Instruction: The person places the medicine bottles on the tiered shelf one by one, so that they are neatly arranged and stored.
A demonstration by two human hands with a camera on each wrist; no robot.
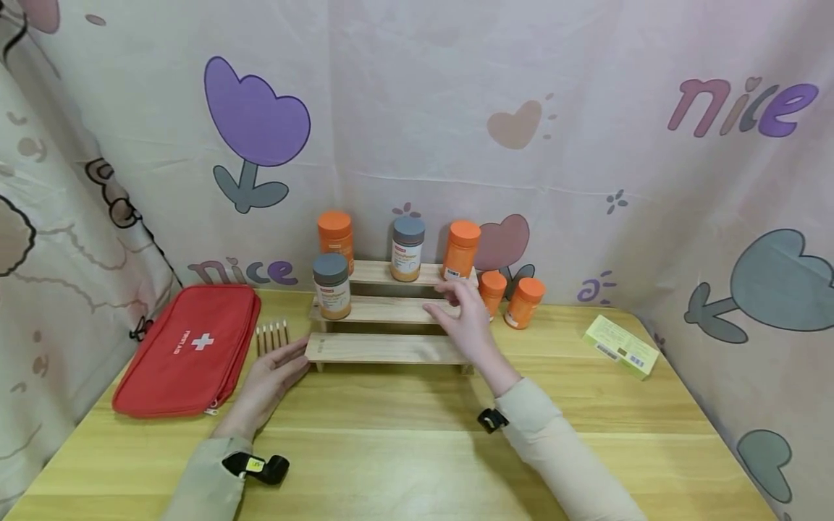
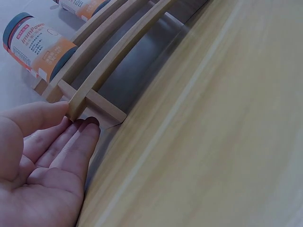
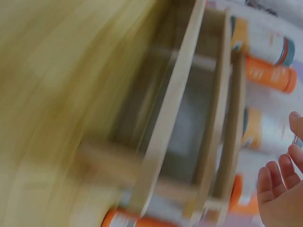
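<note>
A three-step wooden rack (image 1: 391,349) stands on the table. My left hand (image 1: 270,380) pinches the left end of its lowest board, the thumb (image 2: 49,115) on one side and fingertips on the other. Over the right end of the middle step, my right hand (image 1: 470,325) is raised with loosely bent fingers (image 3: 286,172) and nothing in them. A grey-lidded bottle (image 1: 332,289) stands at the left of the middle step. On the top step are an orange bottle (image 1: 335,237), another grey-lidded bottle (image 1: 407,250) and a second orange bottle (image 1: 461,250), just behind my right hand.
Two smaller orange bottles (image 1: 524,304) stand right of the rack, one partly behind my right hand. Farther right lies a pale green box (image 1: 622,346). A red first-aid pouch (image 1: 189,362) and several thin pale-tipped sticks (image 1: 272,336) are on the left. A printed curtain (image 1: 417,108) hangs behind.
</note>
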